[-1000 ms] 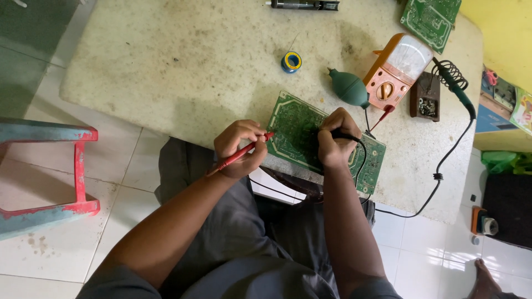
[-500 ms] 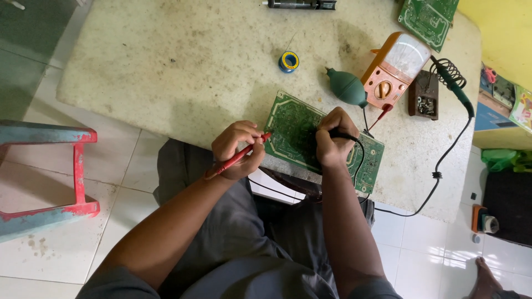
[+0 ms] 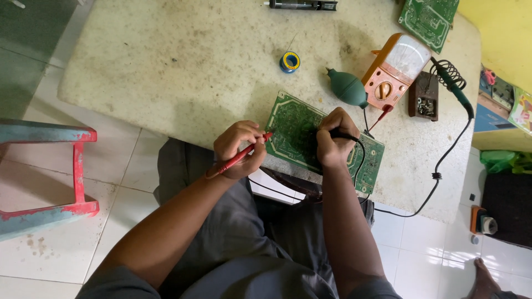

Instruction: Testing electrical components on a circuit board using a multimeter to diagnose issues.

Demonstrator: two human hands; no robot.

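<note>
- Green and printed with pale tracks, the circuit board (image 3: 293,130) lies tilted at the near edge of the table (image 3: 183,72), its near side overhanging the person's lap.
- The left hand (image 3: 239,149) is curled just left of the board, fingers pressed together and pinching a red probe (image 3: 239,156) that slants from near-left up to the board's left edge, where its tip touches.
- The right hand (image 3: 332,138) rests on the middle of the board, knuckles up, fingers closed around a black probe (image 3: 344,135); its tip is hidden under the hand, and a black lead loops off to the right.
- Both forearms rise from the near edge of the view and angle towards each other over grey trousers.
- Just beyond the board's right end sit a teal rubber blower (image 3: 348,87) and an orange meter (image 3: 394,71) with a pale dial face, close to each other.
- Right of the meter stands a dark soldering stand (image 3: 424,95) with a green-handled iron (image 3: 455,87) in its coil; its black cord runs down the table's right side.
- A small blue and yellow solder reel (image 3: 289,61) lies alone farther in, and a second green board (image 3: 428,16) sits at the far right corner.
- The tabletop is pale, speckled and stained stone.
- White floor tiles surround it, with a red and blue stool (image 3: 50,171) to the left and a yellow wall at far right.
</note>
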